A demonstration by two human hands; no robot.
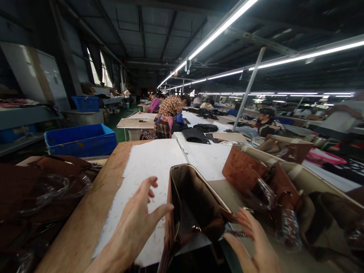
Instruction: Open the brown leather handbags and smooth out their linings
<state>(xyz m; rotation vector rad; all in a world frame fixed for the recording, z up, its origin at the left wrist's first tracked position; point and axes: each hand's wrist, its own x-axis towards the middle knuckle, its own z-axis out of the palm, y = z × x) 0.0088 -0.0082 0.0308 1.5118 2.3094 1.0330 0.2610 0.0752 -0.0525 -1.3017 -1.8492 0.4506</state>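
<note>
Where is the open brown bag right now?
In the head view, the open brown bag stands bottom centre on the table, between the left hand and right hand.

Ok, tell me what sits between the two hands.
In the head view, the open brown bag stands between the left hand and the right hand, its mouth gaping toward the camera.
</note>
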